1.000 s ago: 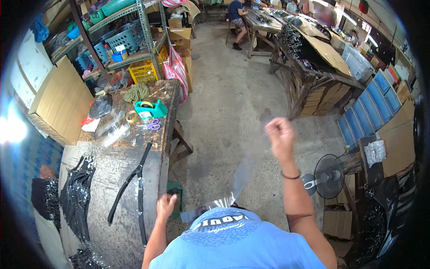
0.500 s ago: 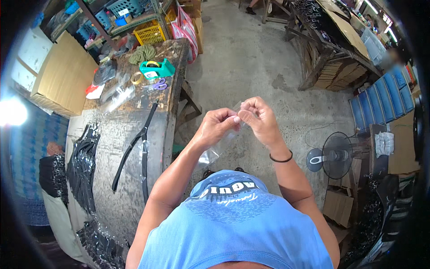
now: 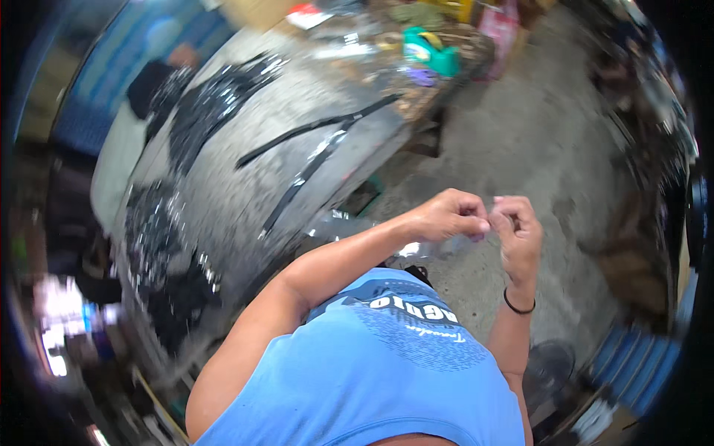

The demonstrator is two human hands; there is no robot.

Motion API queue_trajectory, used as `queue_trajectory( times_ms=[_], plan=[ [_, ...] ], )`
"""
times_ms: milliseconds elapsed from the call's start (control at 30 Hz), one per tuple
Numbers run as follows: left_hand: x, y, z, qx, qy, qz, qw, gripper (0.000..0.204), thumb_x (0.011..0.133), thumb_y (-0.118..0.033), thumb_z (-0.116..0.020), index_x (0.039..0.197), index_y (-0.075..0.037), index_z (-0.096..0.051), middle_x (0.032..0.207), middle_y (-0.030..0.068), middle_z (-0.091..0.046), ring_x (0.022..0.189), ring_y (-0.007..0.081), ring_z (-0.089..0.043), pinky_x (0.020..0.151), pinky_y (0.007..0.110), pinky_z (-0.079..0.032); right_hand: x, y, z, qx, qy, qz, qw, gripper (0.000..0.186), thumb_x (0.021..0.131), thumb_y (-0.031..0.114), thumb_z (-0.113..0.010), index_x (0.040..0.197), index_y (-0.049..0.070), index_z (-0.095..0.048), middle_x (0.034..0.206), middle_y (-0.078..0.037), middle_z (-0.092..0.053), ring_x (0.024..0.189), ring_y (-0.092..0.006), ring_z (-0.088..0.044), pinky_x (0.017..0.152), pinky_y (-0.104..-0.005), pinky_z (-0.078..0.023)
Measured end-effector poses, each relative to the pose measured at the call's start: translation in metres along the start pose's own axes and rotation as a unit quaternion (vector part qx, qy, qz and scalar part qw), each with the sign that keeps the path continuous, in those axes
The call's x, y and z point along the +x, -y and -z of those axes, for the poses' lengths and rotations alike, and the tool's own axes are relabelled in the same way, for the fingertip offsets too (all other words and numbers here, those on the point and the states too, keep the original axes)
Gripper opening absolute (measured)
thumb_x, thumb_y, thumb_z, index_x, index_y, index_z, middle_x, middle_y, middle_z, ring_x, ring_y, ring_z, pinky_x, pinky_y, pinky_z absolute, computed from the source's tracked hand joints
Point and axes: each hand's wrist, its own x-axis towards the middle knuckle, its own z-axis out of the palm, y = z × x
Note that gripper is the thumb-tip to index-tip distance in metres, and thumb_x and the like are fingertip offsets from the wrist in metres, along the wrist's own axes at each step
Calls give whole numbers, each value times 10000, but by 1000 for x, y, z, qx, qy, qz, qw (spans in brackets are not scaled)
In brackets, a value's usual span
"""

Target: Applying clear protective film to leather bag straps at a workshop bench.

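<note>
A clear plastic bag hangs below my left hand, whose thumb and fingers pinch its upper edge. Close on the right, my right hand has its thumb pressed against its fingers at the same end of the bag. Blur and the clear film make the exact grip there hard to see. Both hands are in front of my body, above the floor and off the table's side. On the table to the left lies a black Y-shaped strap, its lower leg partly over clear film.
Piles of black straps lie farther left on the table. At its far end are a green tape dispenser, purple scissors and clear packaging. A fan and blue crates are at the lower right.
The view has swung left and is blurred, so the table takes up more of it. My hands keep close together with the bag and show farther right in the picture.
</note>
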Motion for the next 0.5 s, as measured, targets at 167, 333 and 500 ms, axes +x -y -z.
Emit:
queue_trajectory(
  times_ms=[167,333,500],
  plan=[
    [-63,10,37,-82,-99,-7,992,217,943,-216,-675,906,-3,-654,854,47,-688,834,112,-634,771,286,-507,29,4,-69,0,100,45,994,124,836,96,-734,878,18,-647,927,-90,-630,966,-238,-610,867,-362,-473],
    [-138,7,101,-73,-169,-63,981,194,963,-184,-639,952,9,-654,854,63,-689,842,136,-652,780,293,-516,63,16,-159,40,210,91,973,211,862,201,-741,928,20,-656,967,-94,-627,986,-231,-606,886,-357,-471],
    [-293,-7,188,-144,-372,-75,914,130,952,-130,-623,918,-7,-650,836,74,-678,779,164,-676,724,299,-553,104,20,-273,-8,236,66,970,213,894,130,-691,1067,8,-673,1033,-101,-642,963,-195,-622,854,-307,-484]
  ],
)
